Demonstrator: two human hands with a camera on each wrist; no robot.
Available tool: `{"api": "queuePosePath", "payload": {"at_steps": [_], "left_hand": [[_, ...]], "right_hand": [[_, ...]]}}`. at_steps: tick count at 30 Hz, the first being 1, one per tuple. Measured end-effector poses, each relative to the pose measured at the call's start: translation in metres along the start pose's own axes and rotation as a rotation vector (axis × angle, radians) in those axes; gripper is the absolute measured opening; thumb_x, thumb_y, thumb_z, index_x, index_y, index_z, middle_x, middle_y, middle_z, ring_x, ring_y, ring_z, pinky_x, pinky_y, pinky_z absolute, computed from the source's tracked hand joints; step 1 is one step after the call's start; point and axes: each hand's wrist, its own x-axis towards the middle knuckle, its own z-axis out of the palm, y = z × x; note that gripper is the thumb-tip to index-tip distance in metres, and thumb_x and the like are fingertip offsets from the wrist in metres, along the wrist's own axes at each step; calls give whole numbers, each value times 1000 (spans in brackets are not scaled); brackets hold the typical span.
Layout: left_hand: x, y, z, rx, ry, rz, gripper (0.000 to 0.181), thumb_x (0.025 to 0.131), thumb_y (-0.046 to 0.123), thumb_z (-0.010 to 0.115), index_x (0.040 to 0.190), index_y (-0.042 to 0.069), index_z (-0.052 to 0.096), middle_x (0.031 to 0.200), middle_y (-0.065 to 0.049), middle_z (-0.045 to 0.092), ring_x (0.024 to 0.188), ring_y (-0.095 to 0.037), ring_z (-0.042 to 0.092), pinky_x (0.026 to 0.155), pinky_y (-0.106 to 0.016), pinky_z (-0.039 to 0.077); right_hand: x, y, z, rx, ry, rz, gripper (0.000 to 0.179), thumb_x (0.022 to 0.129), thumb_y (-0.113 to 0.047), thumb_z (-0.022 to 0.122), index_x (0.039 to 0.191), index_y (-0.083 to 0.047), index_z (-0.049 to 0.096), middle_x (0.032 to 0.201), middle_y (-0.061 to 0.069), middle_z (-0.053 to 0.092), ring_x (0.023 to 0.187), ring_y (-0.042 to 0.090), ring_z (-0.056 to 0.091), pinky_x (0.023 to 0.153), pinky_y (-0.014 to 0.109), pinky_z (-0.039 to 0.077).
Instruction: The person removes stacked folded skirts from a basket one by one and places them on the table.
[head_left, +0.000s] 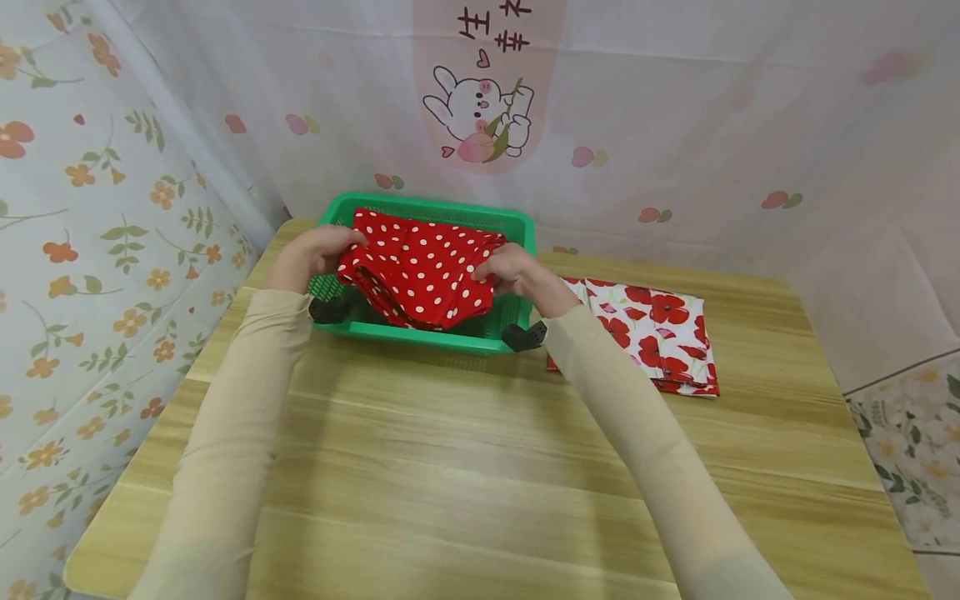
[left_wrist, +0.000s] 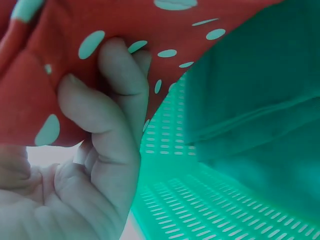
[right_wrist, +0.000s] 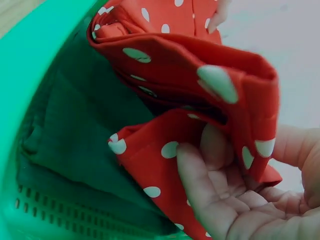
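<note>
A folded red cloth with white polka dots (head_left: 427, 267) is held by its two sides over a green plastic basket (head_left: 420, 337). My left hand (head_left: 324, 248) pinches its left side, and the left wrist view shows the fingers (left_wrist: 117, 90) bent against the fabric. At the other side my right hand (head_left: 519, 271) grips the folded layers between thumb and fingers. In the right wrist view the cloth's layers gape apart near that hand. Beneath it, dark green folded fabric (right_wrist: 85, 135) lies in the basket.
Right of the basket, a folded white cloth with red flowers (head_left: 667, 333) lies on the wooden table (head_left: 435, 467), partly behind my right forearm. A printed curtain (head_left: 645, 125) hangs close behind the basket, and a floral one (head_left: 97, 275) runs along the left.
</note>
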Motion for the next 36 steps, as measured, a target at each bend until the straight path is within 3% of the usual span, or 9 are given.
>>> {"api": "queuePosePath", "payload": {"at_steps": [4, 7, 12, 16, 23, 36], "left_hand": [[-9, 4, -1, -13, -38, 45, 52, 97, 15, 38, 139, -6, 15, 92, -2, 52, 66, -8, 62, 63, -23, 54], [-17, 7, -1, -11, -50, 62, 53, 97, 17, 38, 140, -5, 14, 96, -2, 51, 68, -6, 62, 64, -22, 53], [-32, 10, 1, -18, -29, 78, 59, 98, 20, 40, 144, 0, 10, 113, -5, 42, 76, -5, 60, 67, -21, 53], [-45, 9, 3, -32, -8, 114, 58, 98, 23, 43, 143, 2, 15, 109, -2, 47, 77, -6, 61, 69, -22, 54], [-66, 3, 1, -76, -34, 180, 56, 98, 22, 44, 143, 1, 17, 95, 3, 57, 78, -7, 64, 70, -24, 55], [-110, -21, 6, -143, -44, 258, 52, 97, 19, 47, 138, 3, 20, 102, 1, 56, 84, -9, 65, 70, -29, 56]], "right_hand": [[-10, -6, -5, 13, -46, -31, 44, 87, 1, 57, 128, 6, 43, 113, 15, 55, 84, 21, 61, 85, 40, 52], [-18, -11, -8, 21, -77, -58, 43, 88, -1, 57, 128, 5, 42, 113, 15, 55, 79, 19, 62, 78, 37, 54], [-33, -18, -12, 35, -129, -89, 47, 89, -2, 57, 131, 4, 38, 119, 16, 53, 88, 23, 62, 78, 38, 54], [-44, -19, -13, 32, -156, -112, 46, 89, -3, 56, 131, 4, 36, 119, 16, 52, 89, 22, 62, 77, 36, 54], [-62, -18, -12, 45, -181, -148, 45, 89, -2, 57, 129, 5, 37, 119, 16, 53, 92, 22, 62, 76, 36, 55], [-106, -8, 1, 22, -217, -243, 39, 89, -3, 59, 123, 6, 44, 117, 15, 56, 96, 23, 64, 80, 39, 53]]}}
